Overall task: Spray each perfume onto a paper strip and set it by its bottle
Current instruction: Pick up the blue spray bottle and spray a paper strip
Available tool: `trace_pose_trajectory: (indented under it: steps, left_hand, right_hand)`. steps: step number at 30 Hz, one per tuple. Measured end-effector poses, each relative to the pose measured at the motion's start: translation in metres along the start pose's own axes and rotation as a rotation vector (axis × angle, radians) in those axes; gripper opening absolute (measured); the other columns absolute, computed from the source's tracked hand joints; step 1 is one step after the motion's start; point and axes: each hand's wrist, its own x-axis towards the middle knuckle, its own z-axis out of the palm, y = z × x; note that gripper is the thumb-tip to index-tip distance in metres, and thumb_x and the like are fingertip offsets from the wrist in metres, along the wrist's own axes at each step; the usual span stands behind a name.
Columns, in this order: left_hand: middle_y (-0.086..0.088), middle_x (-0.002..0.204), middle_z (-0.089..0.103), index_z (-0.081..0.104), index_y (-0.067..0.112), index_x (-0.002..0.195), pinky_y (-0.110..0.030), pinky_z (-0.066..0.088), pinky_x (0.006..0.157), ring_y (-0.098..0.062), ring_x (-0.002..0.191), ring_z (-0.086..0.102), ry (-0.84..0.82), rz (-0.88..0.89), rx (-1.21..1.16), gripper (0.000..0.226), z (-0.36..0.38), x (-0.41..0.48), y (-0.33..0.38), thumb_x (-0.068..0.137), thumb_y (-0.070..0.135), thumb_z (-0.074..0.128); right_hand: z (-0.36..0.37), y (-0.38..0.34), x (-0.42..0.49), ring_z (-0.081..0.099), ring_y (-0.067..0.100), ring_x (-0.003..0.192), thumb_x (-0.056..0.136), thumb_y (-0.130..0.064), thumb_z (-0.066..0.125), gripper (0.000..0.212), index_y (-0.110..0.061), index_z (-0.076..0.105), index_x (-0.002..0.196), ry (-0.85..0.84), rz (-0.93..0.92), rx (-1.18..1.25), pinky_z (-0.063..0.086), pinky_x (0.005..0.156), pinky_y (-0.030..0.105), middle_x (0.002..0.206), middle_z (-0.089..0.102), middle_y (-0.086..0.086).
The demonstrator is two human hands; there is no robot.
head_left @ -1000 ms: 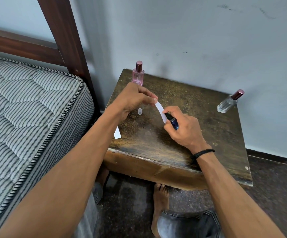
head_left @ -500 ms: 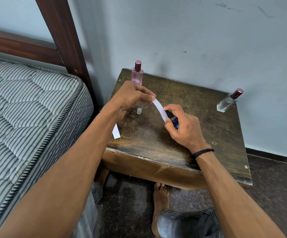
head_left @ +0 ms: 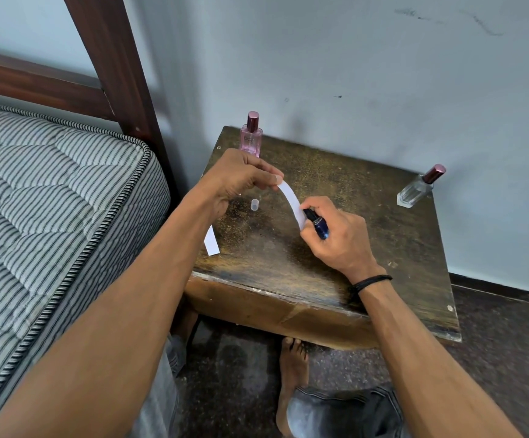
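Mattress (head_left: 51, 197): striped, far left, with the dark wooden bed post (head_left: 121, 74) behind it.

Spare paper strip (head_left: 211, 242): white, lying at the worktop's left edge, partly hidden by the left forearm.

Pink perfume bottle (head_left: 251, 139): upright, capped, at the back-left corner of the worktop (head_left: 367, 216).

Left hand (head_left: 238, 181): raised above the worktop just in front of the pink bottle. Its fingers (head_left: 268, 172) and thumb are pinched together on the upper end of the paper strip (head_left: 291, 200).

Clear cap (head_left: 254, 204): small, standing on the worktop below the left hand.

The held strip bends in an arc down and to the right, its lower end against the right hand.

Right hand (head_left: 340, 245): fingers (head_left: 315, 204) curled round a small dark-blue perfume bottle (head_left: 317, 221), whose black spray head sits just beside the strip's lower end. A black band (head_left: 371, 281) circles the wrist.

Clear perfume bottle (head_left: 416, 189): capped, near the back-right corner, well apart from both hands.

A bare foot (head_left: 291, 368) rests on the floor under the worktop's front edge.
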Motion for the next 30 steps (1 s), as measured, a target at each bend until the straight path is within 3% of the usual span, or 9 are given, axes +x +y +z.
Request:
trace_pose_trajectory:
  steps: [7,9,11,13,14,20,26,30]
  left_hand:
    - [-0.019,0.089,0.077,0.08,0.005,0.085,-0.053,0.05,0.101,-0.026,0.084,0.07,0.011,-0.014,-0.037,0.01,-0.003,0.003,-0.003,0.076,0.001,0.082]
    - [-0.016,0.089,0.078,0.08,0.005,0.087,-0.046,0.055,0.096,-0.024,0.084,0.072,0.015,-0.007,-0.023,0.011,-0.005,0.004,-0.004,0.077,0.002,0.082]
    - [-0.012,0.088,0.078,0.08,0.005,0.09,-0.03,0.062,0.081,-0.017,0.081,0.073,0.026,0.007,-0.002,0.012,-0.007,0.005,-0.003,0.078,0.002,0.081]
    - [-0.009,0.084,0.077,0.078,0.002,0.093,-0.014,0.056,0.064,-0.009,0.073,0.073,0.053,0.024,0.025,0.013,-0.008,0.004,-0.003,0.08,0.0,0.079]
    - [-0.006,0.084,0.076,0.078,0.002,0.094,-0.013,0.054,0.064,-0.009,0.073,0.073,0.078,0.042,0.066,0.013,-0.008,0.005,-0.005,0.081,-0.001,0.079]
    - [0.011,0.082,0.069,0.08,0.022,0.092,-0.023,0.049,0.086,-0.006,0.085,0.064,0.217,0.191,0.558,0.01,-0.005,0.012,-0.011,0.085,0.015,0.078]
    - [0.006,0.096,0.077,0.079,0.024,0.096,-0.031,0.053,0.094,-0.01,0.091,0.07,0.204,0.3,0.738,0.011,0.008,0.011,-0.012,0.088,0.019,0.074]
    - [0.004,0.097,0.078,0.08,0.022,0.097,-0.032,0.054,0.093,-0.014,0.093,0.071,0.235,0.366,0.79,0.012,0.011,0.01,-0.013,0.088,0.018,0.073]
  right_hand:
    - [-0.002,-0.002,0.001,0.054,0.017,0.049,0.088,-0.028,0.054,0.031,-0.028,0.049,0.119,-0.001,0.035,0.043,0.049,0.047,0.034,0.067,0.061,-0.003]
    - [-0.003,-0.002,0.002,0.053,0.017,0.049,0.089,-0.028,0.053,0.031,-0.029,0.048,0.119,0.002,0.054,0.062,0.049,0.048,0.033,0.067,0.06,-0.003]
    - [-0.003,-0.001,0.001,0.053,0.017,0.05,0.09,-0.029,0.053,0.03,-0.029,0.048,0.12,0.013,0.079,0.081,0.049,0.048,0.032,0.066,0.06,-0.002]
    - [-0.003,-0.001,0.001,0.053,0.016,0.05,0.09,-0.03,0.053,0.03,-0.03,0.049,0.12,0.018,0.1,0.092,0.049,0.049,0.031,0.065,0.06,-0.002]
    - [-0.003,0.0,0.001,0.053,0.017,0.05,0.09,-0.03,0.053,0.031,-0.031,0.049,0.12,0.017,0.11,0.1,0.049,0.05,0.032,0.065,0.06,-0.002]
    - [-0.003,0.003,0.001,0.054,0.018,0.052,0.091,-0.026,0.056,0.03,-0.031,0.051,0.12,0.042,0.162,0.15,0.049,0.052,0.032,0.066,0.061,0.0]
    - [-0.001,0.009,0.003,0.052,0.015,0.056,0.093,-0.019,0.061,0.03,-0.02,0.06,0.123,0.095,0.268,0.248,0.046,0.057,0.029,0.076,0.064,0.0]
    - [-0.003,0.012,0.007,0.06,0.007,0.066,0.098,-0.024,0.064,0.035,-0.027,0.057,0.132,0.026,0.295,0.279,0.049,0.067,0.023,0.097,0.073,-0.001]
